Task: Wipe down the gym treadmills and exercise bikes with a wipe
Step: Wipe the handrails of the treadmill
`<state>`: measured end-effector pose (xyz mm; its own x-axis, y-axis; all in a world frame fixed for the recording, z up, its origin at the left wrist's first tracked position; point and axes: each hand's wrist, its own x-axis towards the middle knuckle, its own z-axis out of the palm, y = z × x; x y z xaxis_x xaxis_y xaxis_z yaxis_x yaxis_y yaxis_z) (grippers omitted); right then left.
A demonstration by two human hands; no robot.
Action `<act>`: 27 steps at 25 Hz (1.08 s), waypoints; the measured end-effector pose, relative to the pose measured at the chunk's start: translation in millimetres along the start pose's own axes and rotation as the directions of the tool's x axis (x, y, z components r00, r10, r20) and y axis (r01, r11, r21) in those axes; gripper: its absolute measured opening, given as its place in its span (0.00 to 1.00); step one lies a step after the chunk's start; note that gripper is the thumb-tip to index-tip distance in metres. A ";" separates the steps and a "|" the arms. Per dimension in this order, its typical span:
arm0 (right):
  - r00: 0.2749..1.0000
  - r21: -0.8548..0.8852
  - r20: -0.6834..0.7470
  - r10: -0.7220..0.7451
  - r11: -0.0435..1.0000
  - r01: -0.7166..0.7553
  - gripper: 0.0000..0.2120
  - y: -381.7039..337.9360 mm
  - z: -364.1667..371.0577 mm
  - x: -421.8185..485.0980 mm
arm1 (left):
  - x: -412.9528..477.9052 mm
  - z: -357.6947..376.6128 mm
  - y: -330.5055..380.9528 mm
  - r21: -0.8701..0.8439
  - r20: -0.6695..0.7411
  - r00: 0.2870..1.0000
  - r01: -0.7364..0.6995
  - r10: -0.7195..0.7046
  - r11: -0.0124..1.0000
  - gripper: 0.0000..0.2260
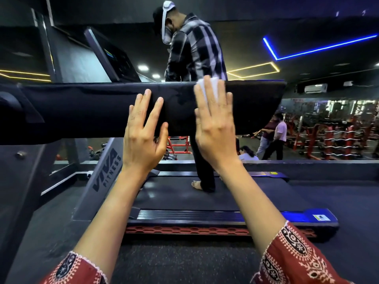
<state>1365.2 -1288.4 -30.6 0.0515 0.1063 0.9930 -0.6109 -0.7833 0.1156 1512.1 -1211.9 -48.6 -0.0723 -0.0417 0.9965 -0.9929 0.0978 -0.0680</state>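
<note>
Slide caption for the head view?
Right hand presses a white wipe on the treadmill's black side rail; left hand rests flat beside it.

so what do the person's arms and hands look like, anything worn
Both hands are bare, left hand and right hand: no gloves, rings or watch in view. The forearms are uncovered. The left sleeve and right sleeve are red cloth printed with black and white motifs, pale trim at the edge.

On the treadmill rail point(82, 111) the left hand point(143, 140) lies beside the right hand point(215, 130), the wipe point(214, 83) under the right; behind the rail a person point(196, 50) stands on the belt point(174, 197)
</note>
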 end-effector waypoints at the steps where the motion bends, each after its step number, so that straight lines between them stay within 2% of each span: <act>1: 0.996 -0.020 0.029 -0.083 0.996 0.083 0.23 -1.9 3.5 1.9 | -0.2 -0.3 -0.9 0.001 0.000 1.000 -0.006 0.006 1.000 0.20; 2: 0.994 -0.041 0.032 -0.101 0.994 0.103 0.23 -3.7 7.1 3.6 | -0.5 -0.4 -1.8 0.002 -0.001 1.000 -0.010 0.010 1.000 0.21; 4: 1.000 -0.026 -0.003 0.005 1.000 -0.005 0.22 -13.6 9.4 6.7 | -1.3 -1.1 -4.1 0.007 -0.007 1.000 -0.008 0.008 1.000 0.21; 5: 1.000 -0.002 0.005 0.003 1.000 -0.003 0.23 -18.4 11.3 4.2 | -2.4 -1.6 -4.9 0.011 -0.007 1.000 -0.006 0.006 1.000 0.21; 7: 0.986 0.013 0.062 -0.156 0.988 0.156 0.24 -22.0 12.9 -7.8 | -5.5 -3.2 -6.0 0.014 0.002 1.000 -0.008 0.008 1.000 0.21; 8: 0.980 -0.008 0.071 -0.186 0.982 0.187 0.24 -19.5 13.3 -14.4 | -6.8 -4.3 -7.2 0.018 0.004 1.000 -0.009 0.009 1.000 0.21; 11: 1.000 -0.003 0.002 0.010 1.000 -0.010 0.27 -18.0 10.4 -28.7 | -10.4 -8.8 -13.5 0.030 0.001 1.000 -0.002 0.002 1.000 0.20; 14: 0.997 -0.079 0.027 -0.072 0.994 0.074 0.29 -16.4 9.9 -40.3 | -13.1 -13.1 -19.5 0.029 -0.003 1.000 0.006 -0.006 1.000 0.20; 17: 0.993 -0.048 -0.035 0.117 0.992 -0.118 0.26 -19.4 7.8 -34.0 | -14.6 -15.0 -22.2 0.026 -0.011 1.000 0.023 -0.022 0.999 0.21; 18: 0.996 -0.028 -0.017 0.084 0.996 -0.085 0.27 -26.1 9.3 -30.8 | -14.8 -14.8 -22.5 0.028 -0.012 1.000 0.019 -0.019 0.999 0.21; 21: 0.966 -0.031 0.075 -0.246 0.968 0.249 0.27 -28.9 18.0 -9.1 | -13.7 -11.7 -20.8 0.028 -0.025 1.000 0.012 -0.011 1.000 0.20; 22: 0.969 -0.073 0.061 -0.241 0.967 0.245 0.25 -21.1 18.6 2.5 | -13.3 -10.8 -20.2 0.026 -0.030 0.999 0.012 -0.011 1.000 0.20; 24: 0.999 -0.083 -0.045 0.000 0.997 -0.003 0.22 -7.6 13.4 17.7 | -12.7 -9.6 -19.1 0.022 -0.033 0.999 0.005 -0.004 1.000 0.20; 25: 0.992 -0.049 -0.083 0.100 0.993 -0.105 0.21 -5.7 10.1 17.5 | -12.3 -9.2 -18.3 0.023 -0.031 1.000 -0.001 0.001 1.000 0.20; 26: 0.992 -0.038 -0.078 0.101 0.994 -0.105 0.21 -6.8 8.1 11.3 | -11.5 -8.3 -17.3 0.026 -0.033 0.999 -0.007 0.008 1.000 0.20; 27: 0.999 -0.030 -0.044 0.012 0.999 -0.013 0.23 -6.5 7.7 0.0 | -10.6 -6.8 -15.7 0.026 -0.035 0.999 -0.014 0.015 1.000 0.20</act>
<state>1375.2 -1288.0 -31.2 0.0097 0.1239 0.9923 -0.6347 -0.7660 0.1018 1529.1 -1206.3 -57.8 -0.0842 -0.0058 0.9964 -0.9939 0.0721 -0.0836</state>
